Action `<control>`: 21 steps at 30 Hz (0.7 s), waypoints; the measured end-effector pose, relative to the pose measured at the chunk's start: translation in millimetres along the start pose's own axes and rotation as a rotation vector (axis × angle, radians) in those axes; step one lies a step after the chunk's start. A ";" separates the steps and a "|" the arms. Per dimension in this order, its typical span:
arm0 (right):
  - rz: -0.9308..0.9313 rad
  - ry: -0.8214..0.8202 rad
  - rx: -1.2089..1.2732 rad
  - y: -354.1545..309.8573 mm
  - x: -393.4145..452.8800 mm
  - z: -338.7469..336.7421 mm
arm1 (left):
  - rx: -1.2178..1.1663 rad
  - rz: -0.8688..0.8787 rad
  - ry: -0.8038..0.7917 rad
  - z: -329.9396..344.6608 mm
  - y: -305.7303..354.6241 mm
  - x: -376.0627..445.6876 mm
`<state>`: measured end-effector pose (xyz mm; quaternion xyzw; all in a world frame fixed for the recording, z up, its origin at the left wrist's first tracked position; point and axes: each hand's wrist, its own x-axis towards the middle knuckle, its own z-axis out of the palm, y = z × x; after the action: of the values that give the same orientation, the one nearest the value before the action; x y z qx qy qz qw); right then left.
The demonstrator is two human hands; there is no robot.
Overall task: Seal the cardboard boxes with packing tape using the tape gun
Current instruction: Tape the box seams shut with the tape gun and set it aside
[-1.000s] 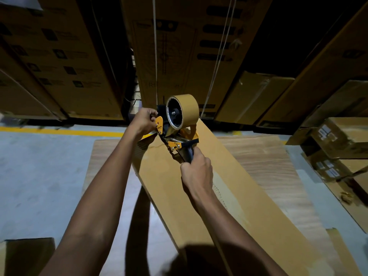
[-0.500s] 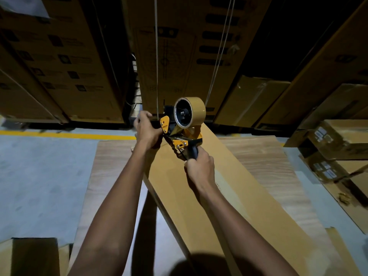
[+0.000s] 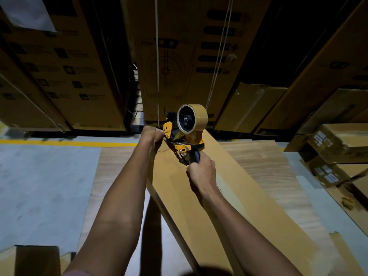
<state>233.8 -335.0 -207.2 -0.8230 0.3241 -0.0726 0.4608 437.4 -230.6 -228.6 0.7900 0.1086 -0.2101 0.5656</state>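
While the left hand (image 3: 152, 136) pinched the tape end at the far left corner of the long cardboard box (image 3: 203, 200), the orange tape gun (image 3: 184, 134) sat on that far end, its black handle wrapped by the right hand's (image 3: 202, 172) curled fingers

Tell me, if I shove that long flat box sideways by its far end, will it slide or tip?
The long flat box lies broad-face down on the wood-grain board, so tipping seems unlikely. Being long and narrow, it would probably pivot rather than slide straight.
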 end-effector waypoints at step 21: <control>-0.015 0.032 0.006 1.6 -2.9 0.8 | 0.289 0.474 -0.252 -9.4 -17.1 -6.1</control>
<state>231.1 -333.3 -208.4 -0.8227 0.3250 -0.0905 0.4575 426.9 -215.7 -237.8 0.8333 -0.1810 -0.1820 0.4896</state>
